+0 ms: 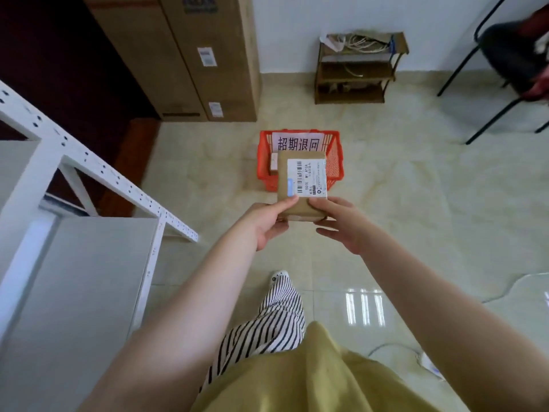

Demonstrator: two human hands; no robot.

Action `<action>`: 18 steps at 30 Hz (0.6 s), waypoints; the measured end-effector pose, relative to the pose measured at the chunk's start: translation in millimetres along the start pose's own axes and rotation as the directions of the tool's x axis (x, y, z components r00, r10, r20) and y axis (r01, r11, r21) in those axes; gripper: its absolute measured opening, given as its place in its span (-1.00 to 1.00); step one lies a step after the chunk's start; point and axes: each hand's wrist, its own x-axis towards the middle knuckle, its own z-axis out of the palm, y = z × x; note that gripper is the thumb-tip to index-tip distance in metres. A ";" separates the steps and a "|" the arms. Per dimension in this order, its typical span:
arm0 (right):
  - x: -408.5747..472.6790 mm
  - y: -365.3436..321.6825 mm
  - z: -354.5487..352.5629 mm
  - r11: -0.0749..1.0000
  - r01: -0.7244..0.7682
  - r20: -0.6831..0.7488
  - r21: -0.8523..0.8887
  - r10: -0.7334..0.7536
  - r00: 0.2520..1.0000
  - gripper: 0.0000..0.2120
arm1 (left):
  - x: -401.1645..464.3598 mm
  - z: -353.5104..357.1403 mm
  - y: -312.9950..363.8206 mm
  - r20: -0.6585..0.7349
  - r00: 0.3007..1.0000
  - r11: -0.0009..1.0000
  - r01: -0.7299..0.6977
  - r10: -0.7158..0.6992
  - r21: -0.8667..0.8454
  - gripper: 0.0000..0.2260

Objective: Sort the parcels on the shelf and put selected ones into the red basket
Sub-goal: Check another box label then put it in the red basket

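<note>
Parcel: a flat brown box [300, 185] with a white barcode label on top, held out in the air in front of the person, over the floor and overlapping the near edge of the basket as seen from the head camera.
Left hand: the left hand [266, 221] grasps the parcel's near-left corner, thumb lying on top beside the label, fingers curled underneath.
Right hand: the right hand [338, 223] grasps the near-right corner, thumb on top; the lower fingers are spread and partly off the box.
Basket: a red mesh basket [335, 162] stands on the floor straight ahead, a white sign with printed characters propped at its far side; at least one small parcel [272, 166] already lies inside on the left.
Shelf: a white metal shelf [80, 233] stands to the left; the boards in view show no parcels.
Step in hand: this looks like the carry-and-drop stage, with the chosen parcel nearly at the basket.
Next move: probably a further reach forward and down so the box clears the near rim, then both hands letting go with it low and flat; whether it is already above the opening I cannot tell.
Surroundings: tall cardboard cartons [190, 55] lean at the wall behind, a small wooden rack [353, 72] to their right.
</note>
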 end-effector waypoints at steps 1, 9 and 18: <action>15.7 -12.3 -6.1 1.000 -0.005 -0.010 0.008 0.006 1.000 -0.70 | 16.2 5.7 14.4 0.004 1.000 0.999 0.013 -0.014 0.047 -0.60; 122.5 -100.5 -44.1 0.992 -0.042 -0.115 0.123 0.056 0.992 -0.81 | 127.3 51.9 122.9 0.044 0.996 0.984 0.063 -0.072 0.169 -0.62; 257.6 -146.0 -91.2 0.967 -0.214 -0.079 0.135 0.226 0.971 -0.67 | 253.8 91.6 176.9 -0.019 0.975 0.960 0.222 -0.223 0.169 -0.43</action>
